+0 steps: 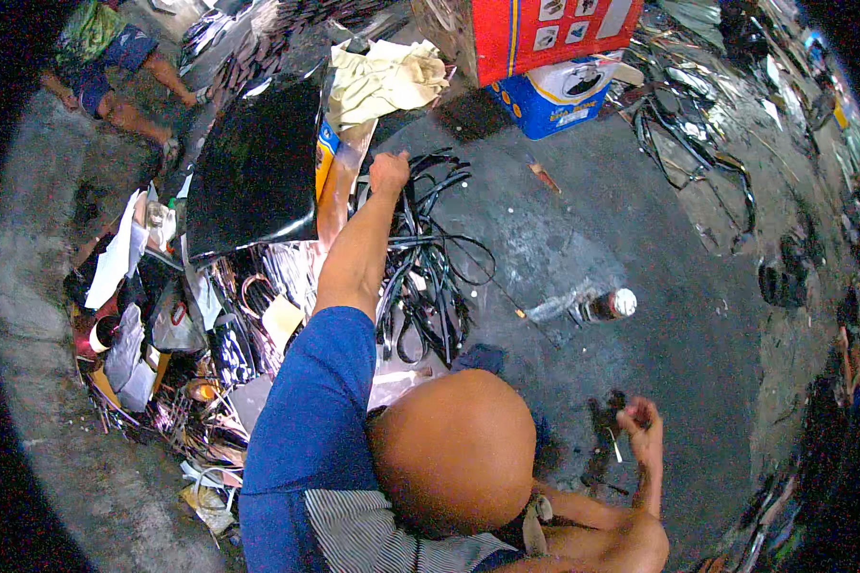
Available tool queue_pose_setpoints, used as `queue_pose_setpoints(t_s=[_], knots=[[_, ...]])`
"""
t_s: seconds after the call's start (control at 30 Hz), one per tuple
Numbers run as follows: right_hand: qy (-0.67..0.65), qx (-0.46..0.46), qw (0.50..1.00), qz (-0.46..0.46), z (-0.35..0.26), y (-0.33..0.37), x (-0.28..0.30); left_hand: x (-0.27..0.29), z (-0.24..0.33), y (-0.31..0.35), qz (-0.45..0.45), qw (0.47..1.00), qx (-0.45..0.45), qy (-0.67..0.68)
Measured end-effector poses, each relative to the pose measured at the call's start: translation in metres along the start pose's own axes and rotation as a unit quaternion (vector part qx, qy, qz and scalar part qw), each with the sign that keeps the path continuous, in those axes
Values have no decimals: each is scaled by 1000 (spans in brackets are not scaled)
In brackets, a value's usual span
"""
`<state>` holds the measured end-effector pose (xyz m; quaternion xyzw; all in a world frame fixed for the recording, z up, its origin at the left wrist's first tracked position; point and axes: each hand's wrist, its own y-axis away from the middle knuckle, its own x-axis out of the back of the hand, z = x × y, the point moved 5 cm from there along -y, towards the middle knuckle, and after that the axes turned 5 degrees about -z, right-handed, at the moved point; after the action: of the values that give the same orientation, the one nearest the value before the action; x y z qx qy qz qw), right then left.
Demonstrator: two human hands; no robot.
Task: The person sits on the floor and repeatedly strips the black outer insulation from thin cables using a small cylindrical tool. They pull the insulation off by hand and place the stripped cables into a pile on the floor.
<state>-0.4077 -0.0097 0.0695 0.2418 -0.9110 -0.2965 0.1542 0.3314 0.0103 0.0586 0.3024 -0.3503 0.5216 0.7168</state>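
fingers (402, 158) of the outstretched left hand (388, 176) curl beside black strips (434, 286), the right hand (647, 432) curls inward, both grips unclear.

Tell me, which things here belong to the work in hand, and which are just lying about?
Seemingly in the work:
- black strips, beside the left hand
- whatever the right hand may hold, too unclear to name

Seemingly just lying about:
- pale crumpled cloth
- red box
- blue-and-white box
- white-topped container

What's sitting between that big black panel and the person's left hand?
In the head view, a yellow-and-blue strip and a shiny brownish strip lie between the black panel and the left hand.
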Motion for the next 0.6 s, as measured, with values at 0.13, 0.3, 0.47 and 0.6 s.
queue_pose_setpoints(t_s=[0.13,0.3,0.47,0.6], knots=[[128,133,982,-44,-91,-67,-56,-32,-33,-40,-108,983,-93,-112],[285,273,916,75,-115,-130,-110,-49,25,-13,-132,960,-195,-150],[167,186,952,177,-140,-146,-129,-85,84,95,-258,922,-290,-6],[204,216,928,225,-134,-149,-110,-129,89,195,-493,848,-162,109]])
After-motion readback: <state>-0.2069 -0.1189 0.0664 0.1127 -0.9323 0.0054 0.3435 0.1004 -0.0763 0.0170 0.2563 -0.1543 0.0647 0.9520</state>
